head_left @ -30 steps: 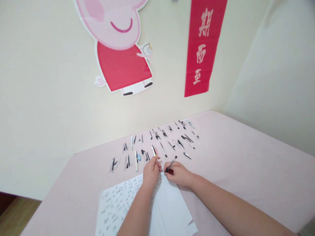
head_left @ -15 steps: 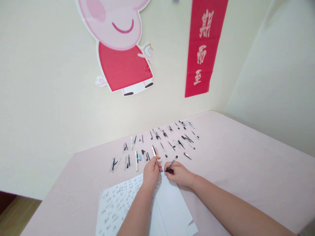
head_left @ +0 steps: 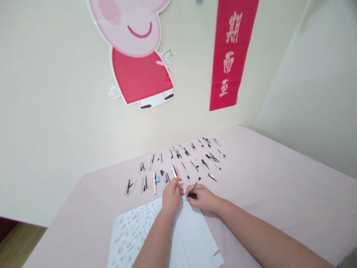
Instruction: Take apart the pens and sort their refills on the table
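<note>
My right hand [head_left: 201,196] is closed around a dark-gripped, clear-barrelled pen [head_left: 195,186], held at a slant with its tip down near the top of a white sheet of paper [head_left: 196,232]. My left hand [head_left: 171,193] rests on the paper's upper edge, just left of the pen, fingers loosely bent and apart. Beneath my left forearm, the left part of the paper [head_left: 134,227] carries rows of dark handwriting. The right part is mostly blank, with a few marks close to the pen tip. A white pen [head_left: 174,171] lies just beyond my left fingers.
Several taken-apart pens and loose pen parts [head_left: 205,164] lie in rows across the pink tabletop [head_left: 273,186], beyond my hands. Behind the table stands a pale wall [head_left: 189,123] with a pink pig cutout [head_left: 139,76] and a red banner [head_left: 230,56].
The pen in my right hand has shifted very slightly at its top end. My left hand and the paper look the same.
</note>
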Demonstrator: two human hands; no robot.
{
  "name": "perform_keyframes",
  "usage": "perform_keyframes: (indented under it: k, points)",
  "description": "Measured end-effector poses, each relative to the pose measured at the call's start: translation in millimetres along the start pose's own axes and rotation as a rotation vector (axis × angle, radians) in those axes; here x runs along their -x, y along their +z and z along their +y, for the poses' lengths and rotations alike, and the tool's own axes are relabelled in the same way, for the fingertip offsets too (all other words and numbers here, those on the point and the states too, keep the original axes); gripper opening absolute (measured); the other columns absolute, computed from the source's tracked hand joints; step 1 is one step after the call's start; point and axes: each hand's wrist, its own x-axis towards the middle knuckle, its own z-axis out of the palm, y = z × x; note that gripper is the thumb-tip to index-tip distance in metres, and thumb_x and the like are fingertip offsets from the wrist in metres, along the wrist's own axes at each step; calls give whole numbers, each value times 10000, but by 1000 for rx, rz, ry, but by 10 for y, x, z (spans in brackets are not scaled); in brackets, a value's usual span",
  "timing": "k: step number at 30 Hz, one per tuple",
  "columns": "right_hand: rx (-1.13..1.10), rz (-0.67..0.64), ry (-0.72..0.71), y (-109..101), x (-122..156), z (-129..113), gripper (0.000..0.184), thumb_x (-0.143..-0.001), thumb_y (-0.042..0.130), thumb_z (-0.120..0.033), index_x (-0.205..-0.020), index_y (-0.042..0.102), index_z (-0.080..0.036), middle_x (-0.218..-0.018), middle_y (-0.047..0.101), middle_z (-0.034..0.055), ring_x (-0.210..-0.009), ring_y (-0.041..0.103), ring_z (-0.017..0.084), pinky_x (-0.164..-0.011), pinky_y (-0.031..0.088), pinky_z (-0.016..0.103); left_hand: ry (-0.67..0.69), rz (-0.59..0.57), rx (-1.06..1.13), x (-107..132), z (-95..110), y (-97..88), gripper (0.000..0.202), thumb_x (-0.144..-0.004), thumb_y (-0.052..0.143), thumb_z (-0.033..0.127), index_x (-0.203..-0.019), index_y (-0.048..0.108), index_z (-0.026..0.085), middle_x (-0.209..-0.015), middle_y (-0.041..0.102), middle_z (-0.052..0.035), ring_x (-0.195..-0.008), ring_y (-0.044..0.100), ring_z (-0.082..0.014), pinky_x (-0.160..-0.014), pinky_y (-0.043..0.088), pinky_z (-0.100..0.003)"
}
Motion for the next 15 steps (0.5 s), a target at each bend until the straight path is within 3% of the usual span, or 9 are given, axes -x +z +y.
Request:
perform_keyframes:
  k: [10, 15]
  points:
    - [-1, 72, -18, 36, -9, 34, 186, -587, 454, -42, -655, 556, -182, -552, 464, -51, -519, 432, 92, -528, 347, 182, 3, 4, 8, 13, 40, -6, 261, -796, 325, 175, -947, 537, 193, -623, 560, 22, -544, 580, -118, -597, 452, -254]
    - [-88, 131, 8, 9, -19, 33, 150, -658, 480, -92, -716, 585, -182, -606, 529, -34, -557, 477, 105, -555, 380, 200, 7, 2, 4, 8, 23, -4, 261, -804, 325, 179, -960, 534, 193, -626, 563, 20, -547, 579, -122, -591, 444, -256]
